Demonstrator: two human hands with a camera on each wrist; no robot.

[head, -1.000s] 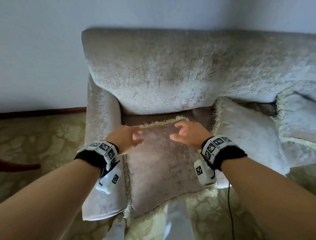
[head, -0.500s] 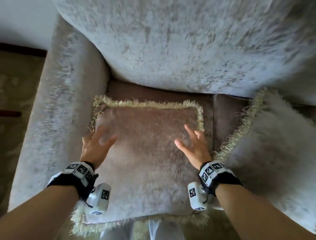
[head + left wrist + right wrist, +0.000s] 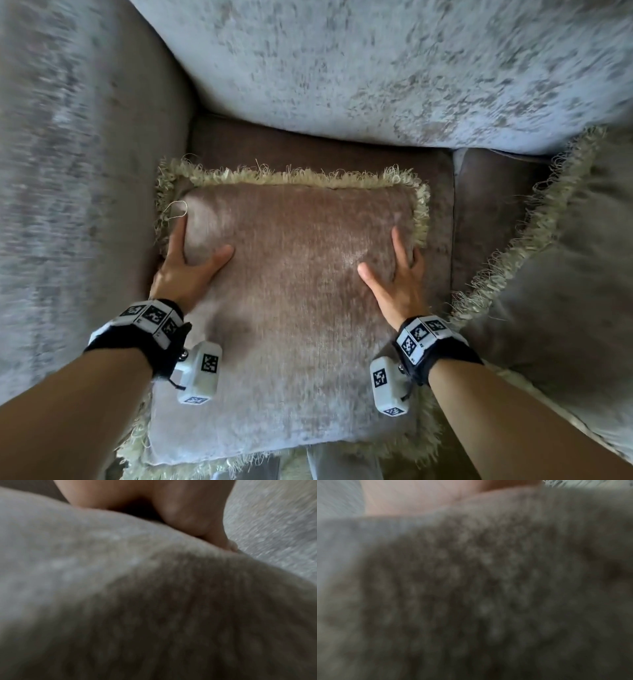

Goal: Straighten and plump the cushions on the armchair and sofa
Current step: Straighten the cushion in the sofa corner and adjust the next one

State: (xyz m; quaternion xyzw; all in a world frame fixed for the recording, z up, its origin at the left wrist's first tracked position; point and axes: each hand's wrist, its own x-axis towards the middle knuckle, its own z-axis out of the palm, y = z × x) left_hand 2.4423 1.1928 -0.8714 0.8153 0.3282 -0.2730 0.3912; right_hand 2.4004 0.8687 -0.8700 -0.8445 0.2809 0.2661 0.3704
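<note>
A square taupe cushion (image 3: 291,308) with a pale fringe lies flat on the brown seat (image 3: 308,150). My left hand (image 3: 191,270) grips its left side near the far corner, thumb on top and fingers down the edge. On the opposite side my right hand (image 3: 394,284) holds it, thumb and forefinger on top and the other fingers over the edge. The left wrist view shows blurred cushion fabric (image 3: 120,601) with a fingertip (image 3: 214,534) pressed into it. The right wrist view is filled by cushion fabric (image 3: 471,588) under my palm (image 3: 411,497).
The grey velvet backrest (image 3: 376,68) rises just behind the cushion. A wide armrest (image 3: 68,171) hems in the left side. A second fringed cushion (image 3: 565,274) leans at the right, close to my right wrist.
Both hands came down from above the cushion and spread apart to its left and right sides, where they now hold it. My head has moved in closer over the seat.
</note>
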